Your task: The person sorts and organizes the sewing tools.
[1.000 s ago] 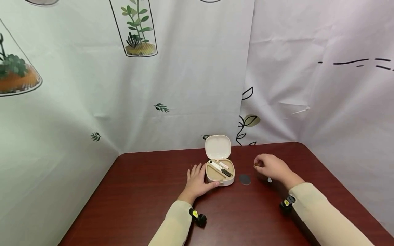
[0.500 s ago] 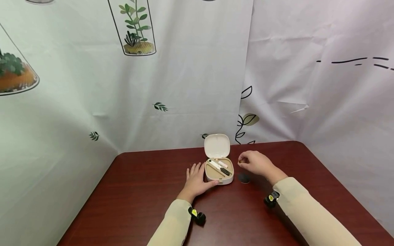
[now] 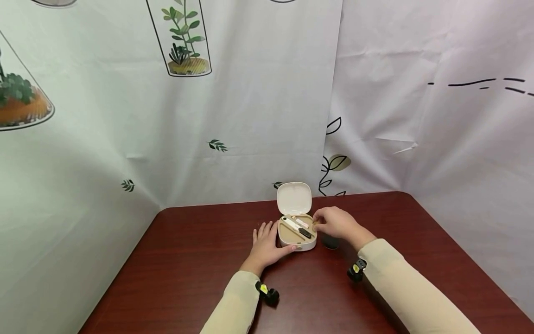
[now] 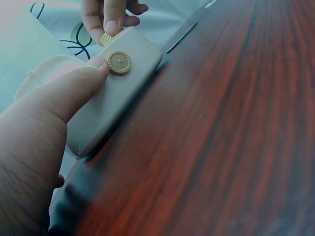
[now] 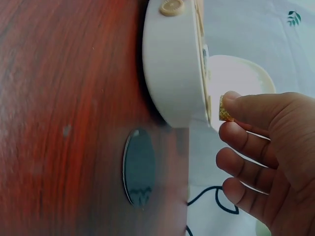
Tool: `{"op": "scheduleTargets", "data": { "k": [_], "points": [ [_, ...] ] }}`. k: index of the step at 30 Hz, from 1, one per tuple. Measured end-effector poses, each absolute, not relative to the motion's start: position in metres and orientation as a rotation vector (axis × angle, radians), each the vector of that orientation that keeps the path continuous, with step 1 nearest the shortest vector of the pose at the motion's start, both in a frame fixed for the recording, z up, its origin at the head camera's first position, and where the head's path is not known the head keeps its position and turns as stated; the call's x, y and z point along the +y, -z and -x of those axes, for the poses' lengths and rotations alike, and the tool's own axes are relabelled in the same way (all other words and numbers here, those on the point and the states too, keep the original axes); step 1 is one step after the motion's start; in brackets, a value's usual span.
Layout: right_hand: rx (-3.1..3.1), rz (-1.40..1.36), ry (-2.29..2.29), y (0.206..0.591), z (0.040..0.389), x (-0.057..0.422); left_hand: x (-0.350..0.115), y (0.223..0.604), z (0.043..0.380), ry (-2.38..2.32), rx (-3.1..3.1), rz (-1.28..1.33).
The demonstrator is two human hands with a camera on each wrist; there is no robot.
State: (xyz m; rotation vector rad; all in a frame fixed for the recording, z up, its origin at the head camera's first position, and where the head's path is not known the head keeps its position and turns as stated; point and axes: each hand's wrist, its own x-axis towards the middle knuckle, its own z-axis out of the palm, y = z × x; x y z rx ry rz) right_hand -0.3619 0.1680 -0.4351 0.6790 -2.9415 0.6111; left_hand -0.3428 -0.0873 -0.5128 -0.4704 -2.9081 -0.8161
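Note:
A small white box (image 3: 308,247) with a beige inner tray stands on the table, its lid (image 3: 294,198) raised behind it. My left hand (image 3: 265,247) rests against the box's left side, fingers straight and spread. Its thumb touches the front beside a round beige button (image 4: 119,63). Between thumb and forefinger, my right hand (image 3: 338,223) pinches a small gold dimpled thimble (image 5: 225,109) at the right rim of the tray. Whether the thimble touches the tray, I cannot tell. A white tool with a black end (image 3: 296,226) lies diagonally in the tray, with small pale pieces beside it.
A thin dark round disc (image 5: 140,169), mirror-like, lies on the table just right of the box, partly under my right hand in the head view. The dark red table (image 3: 200,260) meets a printed white curtain (image 3: 250,93) at its back edge.
My right hand has carried the thimble leftward from beyond the dark disc to the right rim of the box. The left hand and the box have stayed in place.

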Motion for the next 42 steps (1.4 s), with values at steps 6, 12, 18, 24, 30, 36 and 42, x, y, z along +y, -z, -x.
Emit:
{"op": "scheduleTargets", "data": {
  "k": [6,12,18,24,30,36,42],
  "points": [
    [-2.993,-0.641,-0.573,0.438,0.361,0.160,-0.088,0.515,0.343,0.811,-2.919,0.465],
    [-2.996,-0.622,-0.560,0.439,0.362,0.157,-0.087,0.517,0.345,0.803,-2.907,0.476],
    [-2.980,-0.596,-0.624,0.442,0.365,0.156,-0.087,0.517,0.346,0.784,-2.916,0.478],
    [-3.011,-0.495,-0.861,0.446,0.368,0.156,-0.087,0.517,0.347,0.795,-2.910,0.482],
    [-3.031,-0.434,-1.085,0.447,0.371,0.160,-0.087,0.517,0.345,0.801,-2.911,0.487],
    [-3.011,-0.479,-1.189,0.451,0.373,0.167,-0.088,0.518,0.346,0.785,-2.918,0.484],
    [-2.907,-0.532,-1.179,0.452,0.377,0.185,-0.087,0.517,0.348,0.793,-2.919,0.481]
  ]
}}
